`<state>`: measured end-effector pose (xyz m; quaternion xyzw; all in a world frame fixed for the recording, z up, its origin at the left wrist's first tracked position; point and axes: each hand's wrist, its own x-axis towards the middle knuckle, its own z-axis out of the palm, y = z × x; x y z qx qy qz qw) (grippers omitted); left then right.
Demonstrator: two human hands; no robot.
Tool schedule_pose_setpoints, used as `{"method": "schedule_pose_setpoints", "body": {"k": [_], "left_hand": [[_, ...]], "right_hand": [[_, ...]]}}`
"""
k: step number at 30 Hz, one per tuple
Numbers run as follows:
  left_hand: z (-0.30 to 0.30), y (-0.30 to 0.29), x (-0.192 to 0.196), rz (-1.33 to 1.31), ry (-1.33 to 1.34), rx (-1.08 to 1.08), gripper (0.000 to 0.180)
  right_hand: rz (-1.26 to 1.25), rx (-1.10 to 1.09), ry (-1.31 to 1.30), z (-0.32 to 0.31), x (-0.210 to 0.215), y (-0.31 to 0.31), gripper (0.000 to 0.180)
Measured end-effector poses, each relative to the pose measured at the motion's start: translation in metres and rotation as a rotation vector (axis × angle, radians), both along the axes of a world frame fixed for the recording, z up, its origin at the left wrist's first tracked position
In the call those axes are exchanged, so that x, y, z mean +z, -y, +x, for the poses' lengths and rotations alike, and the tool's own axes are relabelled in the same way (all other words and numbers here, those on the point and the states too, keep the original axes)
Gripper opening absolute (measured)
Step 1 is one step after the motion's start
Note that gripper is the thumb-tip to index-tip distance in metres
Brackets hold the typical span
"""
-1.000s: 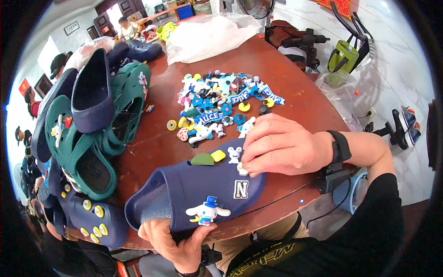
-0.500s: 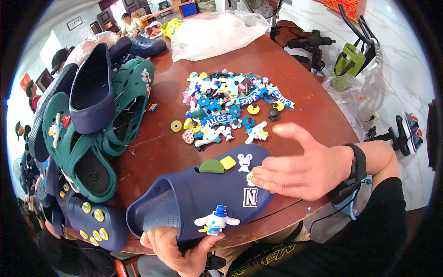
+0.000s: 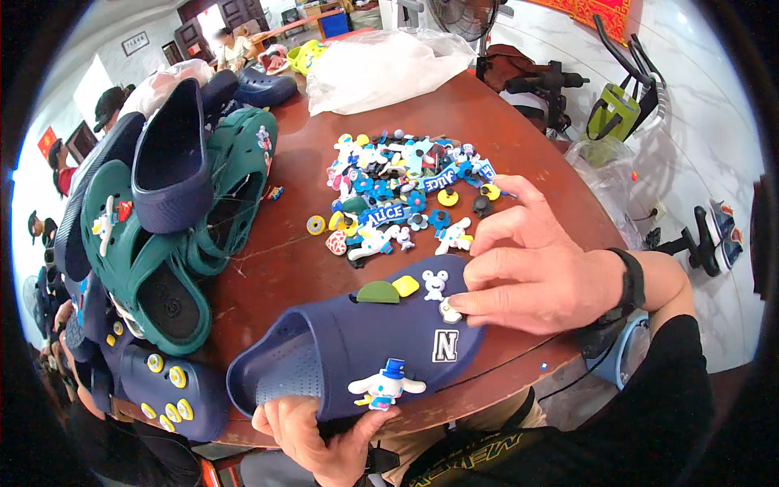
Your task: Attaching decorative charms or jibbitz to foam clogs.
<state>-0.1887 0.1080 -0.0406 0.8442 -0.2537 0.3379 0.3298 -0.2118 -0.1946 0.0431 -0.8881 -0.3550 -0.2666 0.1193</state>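
Note:
A navy clog [image 3: 349, 333] lies tilted over the near table edge, its opening to the left. My left hand [image 3: 324, 438] grips its near side, thumb on the outside by a white long-eared character charm [image 3: 386, 385]. My right hand [image 3: 544, 264] is at the toe. Its fingertips are closed at a small pale charm [image 3: 449, 313] on the clog; its underside is hidden. Another finger is raised toward the charm pile. Also on the clog are a black-and-white letter charm [image 3: 445, 346], a pale frog-like charm [image 3: 435, 286], a yellow square charm [image 3: 406, 286] and a green half-round charm [image 3: 378, 293].
Beyond the clog, a heap of loose charms [image 3: 406, 187] covers the middle of the red-brown table [image 3: 527, 154]. Green clogs [image 3: 134, 243] and navy clogs [image 3: 170, 162] are stacked along the left. A clear plastic bag [image 3: 389, 69] lies at the back. Other people are at the far left.
My right hand has turned; its raised finger now reaches farther up over the right side of the charm heap. Its other fingertips stay at the pale charm. My left hand keeps its grip.

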Motion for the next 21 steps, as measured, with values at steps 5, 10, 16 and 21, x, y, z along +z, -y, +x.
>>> {"method": "schedule_pose_setpoints", "body": {"k": [5,10,16,21], "left_hand": [[-0.003,-0.002,0.010,0.117,-0.023,-0.055,0.082],[-0.003,-0.001,0.011,0.086,0.026,-0.050,0.079],[-0.003,-0.001,0.011,0.129,0.008,-0.048,0.078],[0.001,0.001,0.004,0.070,-0.016,0.001,0.075]], "right_hand": [[-0.094,0.030,-0.155,-0.003,0.013,0.002,0.030],[-0.072,0.118,-0.242,0.007,0.013,0.007,0.031],[-0.051,0.115,-0.332,0.008,0.010,0.011,0.030],[-0.048,0.165,-0.462,0.018,0.023,0.018,0.030]]}}
